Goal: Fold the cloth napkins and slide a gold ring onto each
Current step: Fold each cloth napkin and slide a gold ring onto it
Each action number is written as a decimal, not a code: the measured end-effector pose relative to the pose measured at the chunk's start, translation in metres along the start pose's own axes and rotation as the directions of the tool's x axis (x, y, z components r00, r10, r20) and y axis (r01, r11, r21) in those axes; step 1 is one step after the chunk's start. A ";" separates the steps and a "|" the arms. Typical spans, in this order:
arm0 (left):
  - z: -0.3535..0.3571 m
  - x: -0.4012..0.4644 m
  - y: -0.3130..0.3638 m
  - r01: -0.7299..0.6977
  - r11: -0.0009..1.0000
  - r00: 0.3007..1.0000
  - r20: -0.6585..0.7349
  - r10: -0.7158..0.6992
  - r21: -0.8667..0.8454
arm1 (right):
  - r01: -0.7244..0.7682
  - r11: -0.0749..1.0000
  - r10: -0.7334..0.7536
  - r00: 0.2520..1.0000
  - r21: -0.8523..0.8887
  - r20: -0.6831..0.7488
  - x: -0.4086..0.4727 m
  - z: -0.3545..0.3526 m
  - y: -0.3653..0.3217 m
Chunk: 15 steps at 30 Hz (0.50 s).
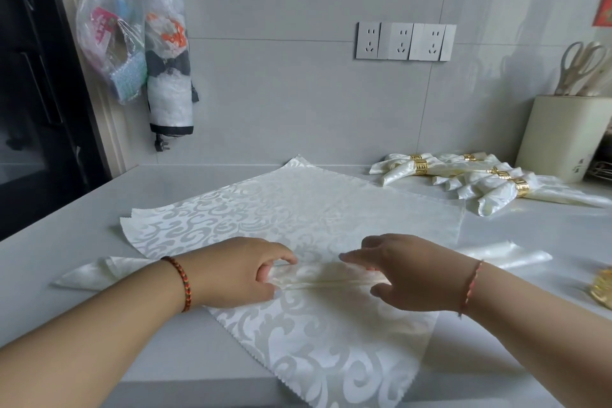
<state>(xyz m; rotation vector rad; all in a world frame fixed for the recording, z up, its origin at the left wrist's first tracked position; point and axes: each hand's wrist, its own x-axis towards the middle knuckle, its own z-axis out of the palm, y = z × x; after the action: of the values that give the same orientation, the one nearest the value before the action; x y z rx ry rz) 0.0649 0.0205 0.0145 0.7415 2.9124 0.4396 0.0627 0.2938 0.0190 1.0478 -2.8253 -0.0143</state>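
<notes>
A cream damask cloth napkin [298, 209] lies spread on the white counter, with a pleated fold running across its middle. My left hand [238, 272] pinches the left part of that pleat between thumb and fingers. My right hand [407, 272] holds the right part, fingers stretched along the fold and thumb under it. The pleat's ends stick out past both wrists. Several folded napkins with gold rings [420, 166] lie at the back right. A loose gold ring [602, 285] sits at the right edge.
A beige utensil holder [563, 136] with scissors stands at the back right. Plastic bags [112, 30] hang on the wall at the left. A wall socket strip [405, 41] is behind. The counter's front edge runs below the napkin, whose near corner hangs over it.
</notes>
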 end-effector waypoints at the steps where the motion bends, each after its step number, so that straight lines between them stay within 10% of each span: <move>1: 0.003 0.000 0.001 -0.020 1.000 1.000 -0.008 0.020 0.004 | 0.014 1.000 -0.014 1.000 -0.005 -0.014 -0.001 0.004 -0.001; 15: 0.025 -0.012 0.005 -0.143 0.986 0.982 -0.140 0.131 -0.085 | 0.095 0.982 -0.076 0.990 0.165 -0.120 0.015 0.004 -0.017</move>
<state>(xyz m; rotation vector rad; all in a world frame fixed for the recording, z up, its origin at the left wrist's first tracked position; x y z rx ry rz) 0.0819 0.0248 -0.0078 0.9370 2.9476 0.6614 0.0624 0.2707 0.0157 1.1642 -2.7157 0.2741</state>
